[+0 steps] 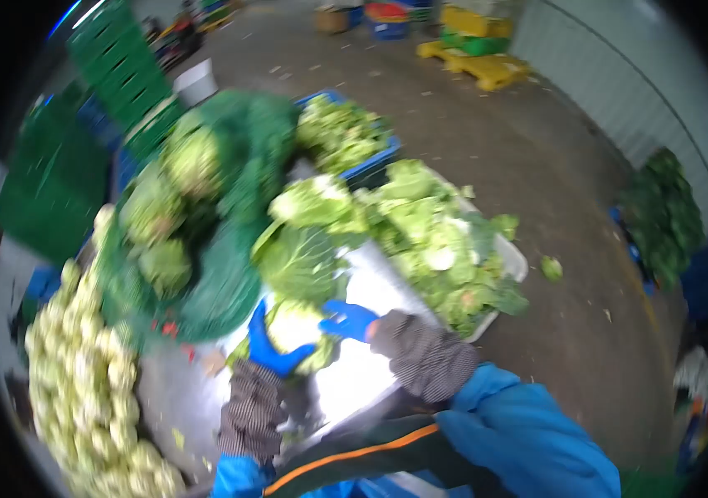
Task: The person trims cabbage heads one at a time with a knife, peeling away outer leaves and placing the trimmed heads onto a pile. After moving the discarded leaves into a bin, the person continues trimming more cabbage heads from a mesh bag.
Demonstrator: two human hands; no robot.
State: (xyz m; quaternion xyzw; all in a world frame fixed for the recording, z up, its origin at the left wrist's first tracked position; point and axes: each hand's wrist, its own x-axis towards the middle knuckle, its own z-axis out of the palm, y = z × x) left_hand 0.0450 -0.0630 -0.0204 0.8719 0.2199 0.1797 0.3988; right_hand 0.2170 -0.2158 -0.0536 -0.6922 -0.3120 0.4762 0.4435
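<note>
Head view: both forearms reach forward from blue sleeves. The gloved left hand (269, 347) cups a cabbage head (297, 322) with curled fingers, while the right hand (349, 319) lays flat, pressed-together fingers against its other side on the metal surface (371, 378). Loose leaves (437, 245) and netted cabbages (192, 191) lie beyond.

The person is wearing bright blue rubber gloves (283, 358) on the left hand (271, 347) and the right hand (347, 319). Dark grey knitted cuffs (424, 358) with fine pale ribbing are covering both wrists. Puffy bright blue jacket sleeves (528, 436) are covering the arms, and a thin orange stripe (354, 455) is running across a dark garment (346, 475) at the front of the body
</note>
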